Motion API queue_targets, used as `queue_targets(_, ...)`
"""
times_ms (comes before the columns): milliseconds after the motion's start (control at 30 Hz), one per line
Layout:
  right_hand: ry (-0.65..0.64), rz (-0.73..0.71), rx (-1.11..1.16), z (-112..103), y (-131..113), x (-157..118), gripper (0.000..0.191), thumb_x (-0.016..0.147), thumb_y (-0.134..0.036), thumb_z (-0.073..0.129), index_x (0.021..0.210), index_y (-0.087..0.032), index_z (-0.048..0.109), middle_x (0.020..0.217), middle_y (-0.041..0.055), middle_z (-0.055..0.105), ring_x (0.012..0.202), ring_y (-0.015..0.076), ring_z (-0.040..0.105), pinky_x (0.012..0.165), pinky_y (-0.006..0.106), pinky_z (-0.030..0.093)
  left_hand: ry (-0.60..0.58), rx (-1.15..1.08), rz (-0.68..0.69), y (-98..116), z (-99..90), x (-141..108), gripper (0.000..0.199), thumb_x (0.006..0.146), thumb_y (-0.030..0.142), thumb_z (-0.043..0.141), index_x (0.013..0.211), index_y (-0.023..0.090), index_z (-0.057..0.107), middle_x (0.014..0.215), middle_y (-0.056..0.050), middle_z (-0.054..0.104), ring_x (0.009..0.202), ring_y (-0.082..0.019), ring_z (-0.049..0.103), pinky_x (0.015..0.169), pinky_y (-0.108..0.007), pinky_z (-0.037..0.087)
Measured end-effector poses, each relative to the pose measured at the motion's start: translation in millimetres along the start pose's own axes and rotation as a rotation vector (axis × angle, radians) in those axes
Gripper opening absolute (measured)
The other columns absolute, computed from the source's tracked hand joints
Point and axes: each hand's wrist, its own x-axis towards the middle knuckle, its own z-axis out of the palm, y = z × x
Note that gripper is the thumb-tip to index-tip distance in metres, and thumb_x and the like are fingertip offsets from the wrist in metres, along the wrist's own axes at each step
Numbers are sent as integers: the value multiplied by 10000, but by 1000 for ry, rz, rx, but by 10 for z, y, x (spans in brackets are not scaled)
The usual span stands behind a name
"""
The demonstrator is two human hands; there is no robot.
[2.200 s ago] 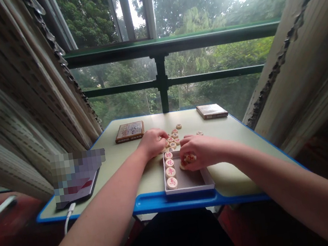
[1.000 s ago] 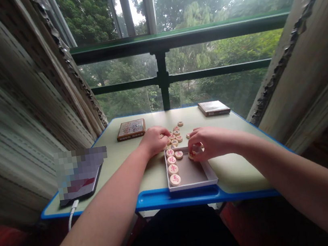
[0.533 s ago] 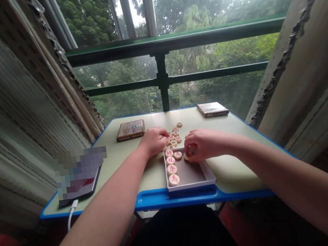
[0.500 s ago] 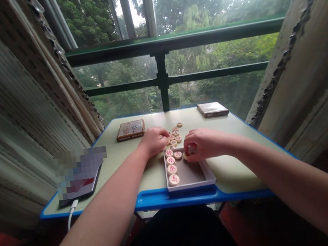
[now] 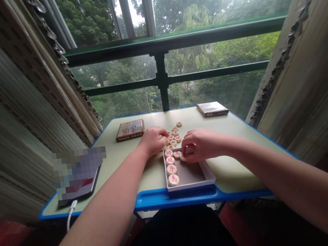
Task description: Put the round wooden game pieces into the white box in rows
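Note:
A shallow white box (image 5: 205, 176) rests at the table's near edge, with a column of round wooden Chinese chess pieces (image 5: 172, 169) marked in red along its left wall. Beside the top of that column lies another red-marked piece (image 5: 177, 154). My right hand (image 5: 199, 145) pinches a Chinese chess piece (image 5: 182, 156) inside the box, close against that one; fingers partly cover it. Just beyond the box, my left hand (image 5: 154, 140) is curled at the left of a loose cluster of pieces (image 5: 173, 142), with a Chinese chess piece (image 5: 160, 137) showing between its fingers.
A brown printed box (image 5: 130, 130) lies at the back left and a flat box (image 5: 212, 109) at the back right. On the left is a dark device (image 5: 82, 179), partly blurred out, with a white cable (image 5: 70, 215). A single piece (image 5: 179, 124) sits behind the cluster.
My right hand has slid its piece a little to the left, up against the neighbouring piece in the box. My left hand has stayed almost still.

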Motion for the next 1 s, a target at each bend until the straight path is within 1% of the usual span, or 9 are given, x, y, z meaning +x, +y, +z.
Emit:
queue_targets(167,86,42,-14,28,-66,47,147,695,-320,634,717,-174,643,681,20,595,656,129,492,607,232,346,-4,1,8,2,-8,-3,239,645,126,484,723,168,706,759,-30,681,725,-158,596,711,-255,483)
queue_targets(300,137,82,-57,88,-71,72,204,712,-374,620,715,-171,620,705,36,612,700,143,511,618,238,352,-4,1,10,-3,-2,-2,233,649,126,491,725,173,706,765,-27,685,740,-161,600,730,-260,484)
queue_targets(533,143,70,-92,128,-59,87,211,716,-385,614,712,-173,608,712,39,622,724,154,521,608,241,351,3,4,17,-11,6,1,227,650,123,493,721,164,705,759,-32,684,732,-160,598,725,-261,481)
queue_targets(633,167,42,-79,130,-54,85,204,724,-376,611,710,-173,615,701,38,619,708,150,514,626,244,360,-3,13,10,-5,2,0,229,648,121,494,723,165,707,755,-28,683,727,-158,596,726,-256,481)
queue_targets(767,171,5,-43,132,-42,86,175,722,-349,623,734,-176,644,737,42,631,713,150,516,626,244,361,-11,13,7,-3,4,-2,234,652,119,491,725,167,708,759,-26,684,738,-157,598,734,-250,481)
queue_targets(900,171,13,-44,129,-48,87,162,714,-340,633,754,-185,660,751,39,636,724,153,519,623,244,362,-16,10,-1,-18,8,3,252,651,110,478,734,161,710,762,-32,685,737,-160,598,730,-254,481)
queue_targets(1000,171,10,-45,118,-60,77,183,725,-362,621,745,-184,654,754,40,635,728,153,515,621,242,362,-31,13,-4,-42,10,12,282,648,90,461,751,157,714,783,-38,687,761,-163,601,746,-255,480)
